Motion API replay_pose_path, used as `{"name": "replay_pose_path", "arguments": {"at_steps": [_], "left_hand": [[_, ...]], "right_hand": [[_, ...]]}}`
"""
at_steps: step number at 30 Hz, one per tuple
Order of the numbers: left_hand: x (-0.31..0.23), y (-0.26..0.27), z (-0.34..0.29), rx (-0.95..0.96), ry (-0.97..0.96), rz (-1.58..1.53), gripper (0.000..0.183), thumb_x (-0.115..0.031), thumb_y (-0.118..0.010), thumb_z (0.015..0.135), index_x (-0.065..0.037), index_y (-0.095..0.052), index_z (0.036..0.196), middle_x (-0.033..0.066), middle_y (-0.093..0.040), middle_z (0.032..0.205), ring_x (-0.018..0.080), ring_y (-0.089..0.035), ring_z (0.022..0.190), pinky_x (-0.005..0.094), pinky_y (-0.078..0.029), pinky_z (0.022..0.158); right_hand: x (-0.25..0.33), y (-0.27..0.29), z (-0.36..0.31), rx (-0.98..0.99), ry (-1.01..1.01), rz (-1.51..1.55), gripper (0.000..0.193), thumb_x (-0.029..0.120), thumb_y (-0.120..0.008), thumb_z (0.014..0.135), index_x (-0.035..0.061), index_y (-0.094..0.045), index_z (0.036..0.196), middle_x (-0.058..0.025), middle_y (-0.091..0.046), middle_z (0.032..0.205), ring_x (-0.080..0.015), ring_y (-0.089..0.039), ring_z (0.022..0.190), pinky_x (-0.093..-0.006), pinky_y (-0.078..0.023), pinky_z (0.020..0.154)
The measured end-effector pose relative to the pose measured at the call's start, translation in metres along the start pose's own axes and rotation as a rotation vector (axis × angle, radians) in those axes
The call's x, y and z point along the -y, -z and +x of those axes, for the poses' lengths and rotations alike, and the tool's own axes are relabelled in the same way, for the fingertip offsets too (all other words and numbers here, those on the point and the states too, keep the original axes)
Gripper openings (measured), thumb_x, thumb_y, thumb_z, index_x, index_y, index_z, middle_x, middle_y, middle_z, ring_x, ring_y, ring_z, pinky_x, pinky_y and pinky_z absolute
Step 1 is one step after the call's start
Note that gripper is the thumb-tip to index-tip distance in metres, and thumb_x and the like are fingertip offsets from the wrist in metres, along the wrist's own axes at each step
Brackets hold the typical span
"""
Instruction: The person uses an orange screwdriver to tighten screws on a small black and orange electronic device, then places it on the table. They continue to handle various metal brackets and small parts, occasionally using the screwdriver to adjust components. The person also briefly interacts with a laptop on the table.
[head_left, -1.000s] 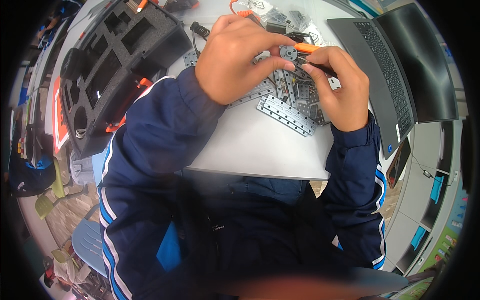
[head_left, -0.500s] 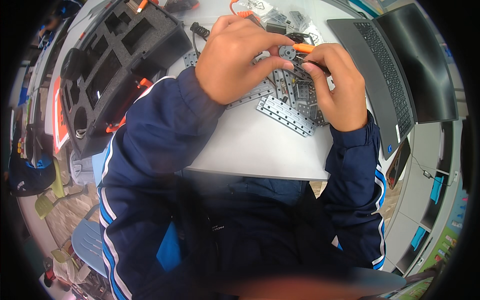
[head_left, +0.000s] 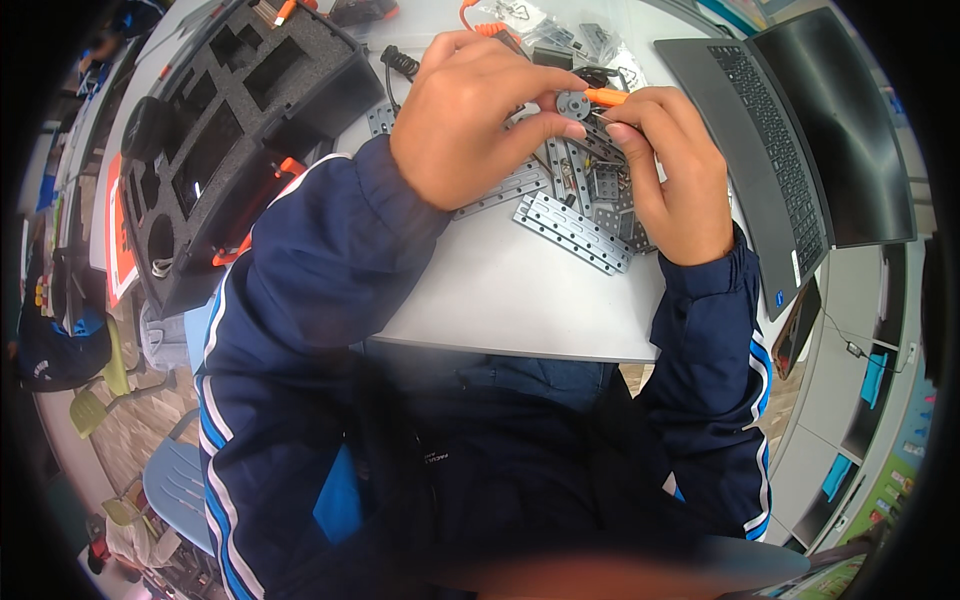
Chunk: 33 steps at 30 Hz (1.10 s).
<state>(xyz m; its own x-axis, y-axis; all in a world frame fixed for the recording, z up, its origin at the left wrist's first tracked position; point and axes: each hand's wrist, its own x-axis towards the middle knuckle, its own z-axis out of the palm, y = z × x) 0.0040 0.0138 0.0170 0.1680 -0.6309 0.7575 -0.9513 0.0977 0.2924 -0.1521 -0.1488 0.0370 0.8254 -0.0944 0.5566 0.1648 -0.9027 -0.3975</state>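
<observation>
Between its thumb and index finger, my left hand (head_left: 475, 110) pinches a small grey round hub (head_left: 573, 106) with holes in its face. My right hand (head_left: 680, 165) is closed just to the right of it, thumb against index finger, on a thin metal-tipped tool (head_left: 601, 117). Most of that tool is hidden by the fingers, and its tip points toward the hub. Behind the hub lies an orange piece (head_left: 606, 96); what it belongs to is hidden. Below both hands, perforated grey metal channels (head_left: 572, 233) lie on the white table (head_left: 500, 300).
To the left stands a black case (head_left: 215, 140) with cut-out foam. An open laptop (head_left: 775, 150) sits at the right. Beyond my hands are clear plastic bags (head_left: 520, 15), more metal parts (head_left: 605, 183) and a coiled black cable (head_left: 400, 62). A blue chair (head_left: 180, 480) stands at lower left.
My right hand's fingers have shifted slightly, and the tool's dark part that showed between them is now mostly hidden. My left hand and the hub have hardly moved.
</observation>
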Motion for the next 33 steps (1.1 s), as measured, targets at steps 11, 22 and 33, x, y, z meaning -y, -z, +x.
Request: {"name": "replay_pose_path", "arguments": {"at_steps": [11,22,33], "left_hand": [[-0.001,0.000,0.000,0.004,0.004,0.006,0.033,-0.023,-0.086,0.078,-0.013,-0.078,0.108,-0.0023,-0.067,0.078,0.0173,-0.063,0.079,0.0349,-0.043,0.089],[-0.001,0.001,0.000,0.016,0.001,0.010,0.033,-0.023,-0.086,0.078,-0.013,-0.078,0.109,-0.0019,-0.068,0.080,0.0177,-0.063,0.080,0.0347,-0.043,0.089],[-0.001,0.000,0.000,0.013,0.009,0.008,0.031,-0.021,-0.085,0.079,-0.012,-0.078,0.109,-0.0020,-0.067,0.078,0.0176,-0.063,0.079,0.0343,-0.042,0.089]], "right_hand": [[0.007,0.001,-0.001,-0.004,-0.149,0.038,0.010,0.001,-0.068,0.091,0.0001,-0.062,0.099,-0.0145,-0.063,0.098,-0.0344,-0.066,0.087,-0.0391,-0.053,0.075],[-0.001,-0.002,0.000,-0.042,-0.023,0.008,0.013,-0.001,-0.067,0.090,0.0003,-0.062,0.102,-0.0142,-0.061,0.103,-0.0371,-0.064,0.088,-0.0393,-0.052,0.076],[0.000,-0.001,0.001,0.004,-0.025,-0.044,0.010,-0.001,-0.068,0.088,0.0000,-0.063,0.097,-0.0146,-0.062,0.093,-0.0362,-0.064,0.086,-0.0406,-0.051,0.074]]}}
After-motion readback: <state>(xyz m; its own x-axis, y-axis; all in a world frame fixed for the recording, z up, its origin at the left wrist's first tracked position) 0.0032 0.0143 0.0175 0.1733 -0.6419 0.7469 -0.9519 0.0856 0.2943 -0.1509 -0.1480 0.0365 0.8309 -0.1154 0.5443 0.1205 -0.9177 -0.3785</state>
